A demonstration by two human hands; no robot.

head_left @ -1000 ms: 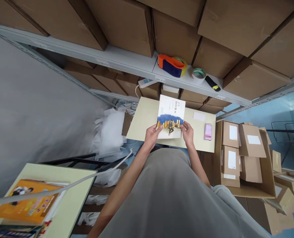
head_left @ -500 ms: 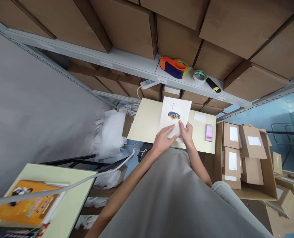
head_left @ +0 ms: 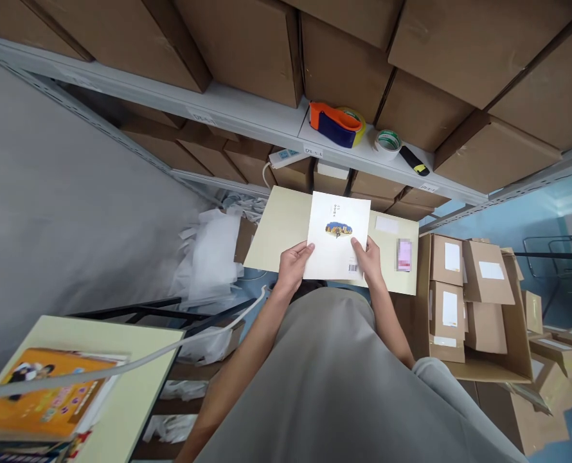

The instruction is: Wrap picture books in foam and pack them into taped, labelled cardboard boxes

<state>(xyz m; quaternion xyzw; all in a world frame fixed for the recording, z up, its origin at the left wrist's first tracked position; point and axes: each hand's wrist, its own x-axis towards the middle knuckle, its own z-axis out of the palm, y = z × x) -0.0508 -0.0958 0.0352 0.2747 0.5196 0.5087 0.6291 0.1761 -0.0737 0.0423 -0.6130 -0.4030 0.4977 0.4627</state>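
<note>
A white book (head_left: 331, 257) with a small coloured picture and a barcode on its cover is held up over the pale yellow table (head_left: 281, 225). My left hand (head_left: 293, 265) grips its left edge, thumb on the cover and fingers behind. On the right edge, my right hand (head_left: 367, 258) pinches it the same way, with the fingers partly hidden underneath. To the right on the table lie a white slip of paper (head_left: 387, 224) and a pink phone-shaped item (head_left: 404, 255), blurred out.
On the shelf (head_left: 267, 116) ahead are an orange tape dispenser (head_left: 334, 122), a tape roll (head_left: 387, 143) and a black cutter (head_left: 414, 161). A large carton (head_left: 517, 321) of labelled boxes stands right. Books (head_left: 40, 392) lie on the left table; a grey cable (head_left: 180, 344) crosses there.
My left hand has moved from lying on the book's cover to gripping its left edge. The book's lower part and barcode now show; my right hand keeps its hold.
</note>
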